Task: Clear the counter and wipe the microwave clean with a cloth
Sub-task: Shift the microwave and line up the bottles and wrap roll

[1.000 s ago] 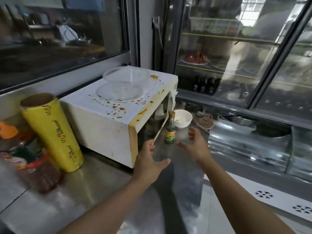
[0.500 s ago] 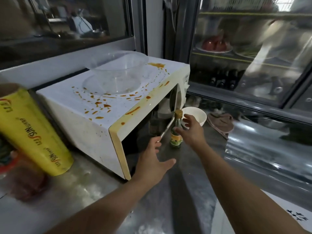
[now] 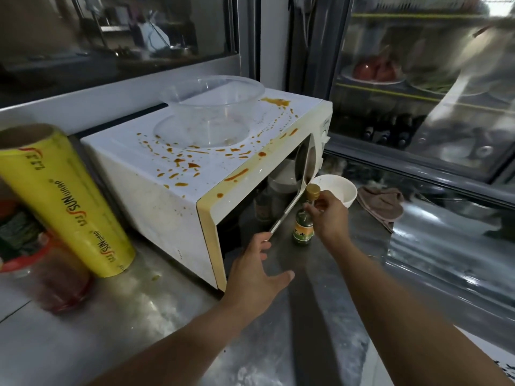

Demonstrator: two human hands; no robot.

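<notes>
A white microwave (image 3: 156,174) spattered with orange sauce stands on the steel counter (image 3: 156,310). A clear plastic bowl (image 3: 211,112) sits on its top. In front of the microwave stands a small green bottle (image 3: 303,224) with a gold cap. My right hand (image 3: 330,215) grips the bottle's neck. A long metal ladle (image 3: 295,188) leans against the microwave's front. My left hand (image 3: 256,274) is open, its fingertips at the ladle's handle end. A white bowl (image 3: 341,188) and a brown cloth (image 3: 380,204) lie behind the bottle.
A tall yellow roll of cling wrap (image 3: 61,201) stands at the left, beside a red-rimmed container (image 3: 25,257). A glass-door fridge (image 3: 418,87) rises at the back right. A dark window (image 3: 111,37) is behind the microwave.
My right hand moved forward to the small green bottle and closed round its neck. My left hand reached up to the ladle's handle. The view came closer.
</notes>
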